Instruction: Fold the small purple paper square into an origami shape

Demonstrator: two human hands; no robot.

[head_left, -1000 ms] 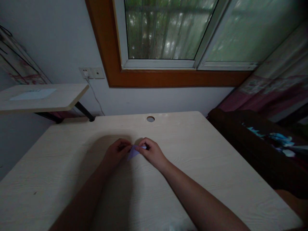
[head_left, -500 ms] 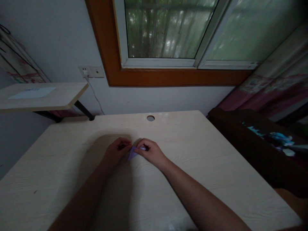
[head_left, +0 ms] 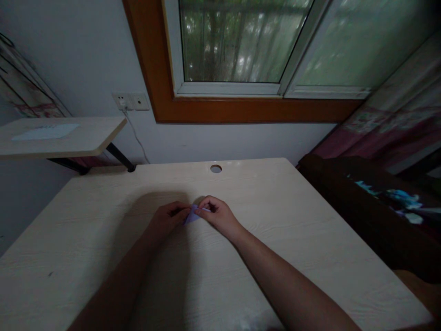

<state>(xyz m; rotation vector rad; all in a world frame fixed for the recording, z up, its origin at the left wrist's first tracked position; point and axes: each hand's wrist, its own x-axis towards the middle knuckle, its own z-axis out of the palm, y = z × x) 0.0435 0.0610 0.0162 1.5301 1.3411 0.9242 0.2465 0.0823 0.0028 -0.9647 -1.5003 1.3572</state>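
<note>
A small piece of folded purple paper (head_left: 193,216) is pinched between my two hands, just above or on the pale wooden desk (head_left: 220,276). My left hand (head_left: 169,217) grips its left side with thumb and forefinger. On the other side, the fingers of my right hand (head_left: 217,213) close on the paper's upper right part. A pointed corner shows towards me, between the hands. Fingertips cover part of the paper, so its full shape is hidden.
A raised shelf (head_left: 62,151) on black legs stands at the desk's left back, with a white sheet (head_left: 46,132) on it. A round cable hole (head_left: 216,169) sits near the back edge. Beyond are a wall socket (head_left: 131,101) and a window. Dark furniture (head_left: 361,207) stands to the right.
Both hands stay on the paper. The left hand has shifted slightly right and lower, and the paper's near corner has moved a little away from me.
</note>
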